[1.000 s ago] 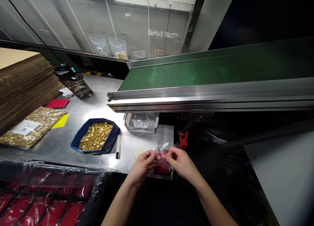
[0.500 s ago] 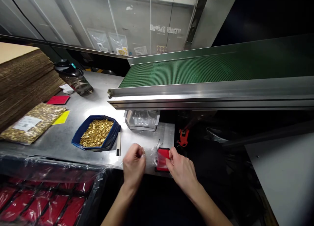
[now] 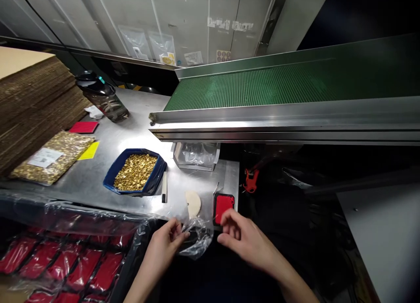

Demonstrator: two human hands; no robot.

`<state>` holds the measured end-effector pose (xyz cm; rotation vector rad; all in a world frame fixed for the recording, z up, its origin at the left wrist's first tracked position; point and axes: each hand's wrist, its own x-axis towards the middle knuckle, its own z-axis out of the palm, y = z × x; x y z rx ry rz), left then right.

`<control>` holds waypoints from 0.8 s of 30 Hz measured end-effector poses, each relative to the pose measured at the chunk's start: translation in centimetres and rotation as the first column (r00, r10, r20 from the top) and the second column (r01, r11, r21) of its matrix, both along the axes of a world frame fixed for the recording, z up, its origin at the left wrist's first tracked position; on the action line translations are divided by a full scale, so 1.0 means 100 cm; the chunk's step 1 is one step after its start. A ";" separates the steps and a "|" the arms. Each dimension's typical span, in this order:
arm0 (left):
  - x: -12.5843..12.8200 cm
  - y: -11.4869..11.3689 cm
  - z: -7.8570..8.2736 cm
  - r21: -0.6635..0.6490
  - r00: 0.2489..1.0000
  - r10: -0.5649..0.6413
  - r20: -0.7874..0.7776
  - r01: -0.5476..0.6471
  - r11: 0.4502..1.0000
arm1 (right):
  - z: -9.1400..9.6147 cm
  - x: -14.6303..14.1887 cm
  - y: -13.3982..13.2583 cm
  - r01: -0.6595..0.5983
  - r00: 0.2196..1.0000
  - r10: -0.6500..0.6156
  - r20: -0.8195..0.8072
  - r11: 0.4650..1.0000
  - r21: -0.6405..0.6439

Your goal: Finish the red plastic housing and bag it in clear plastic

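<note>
My left hand (image 3: 164,246) pinches a crumpled clear plastic bag (image 3: 200,244) at the table's front edge. My right hand (image 3: 246,235) is half curled with thumb and fingers apart, holding nothing. Just beyond its fingertips lies a flat red item with a black border (image 3: 223,204), and a small metal piece (image 3: 215,189) shows by its upper left corner. Between the hands, past the bag, a cream half-round piece (image 3: 193,204) rests on the metal table (image 3: 177,182).
A blue bin (image 3: 110,178) holds many small gold-coloured pieces, beside a utility knife (image 3: 164,187). Bagged red items (image 3: 67,268) fill a lined box at lower left. A green conveyor (image 3: 243,88) spans above the table; clear bags (image 3: 197,155) sit beneath. An orange-red tool (image 3: 251,180) is right.
The clear bag has come off the red item and moved left with my left hand. My right hand has let go of it, fingers now apart. The cream piece has come into view.
</note>
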<state>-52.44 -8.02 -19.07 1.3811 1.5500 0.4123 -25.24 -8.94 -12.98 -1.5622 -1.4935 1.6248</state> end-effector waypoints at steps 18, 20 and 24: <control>0.032 -0.011 0.002 -0.026 0.991 0.060 0.117 -0.057 0.998 | -0.088 -0.038 -0.022 0.488 0.230 -0.923 -0.309 0.384 -0.784; 0.037 -0.010 0.004 0.041 0.998 0.040 0.047 -0.042 0.998 | -0.093 -0.040 -0.015 0.522 0.215 -0.922 -0.323 0.388 -0.760; 0.047 -0.007 0.011 0.129 0.998 -0.011 -0.070 0.020 0.991 | -0.095 -0.033 -0.006 0.621 0.212 -0.915 -0.343 0.397 -0.676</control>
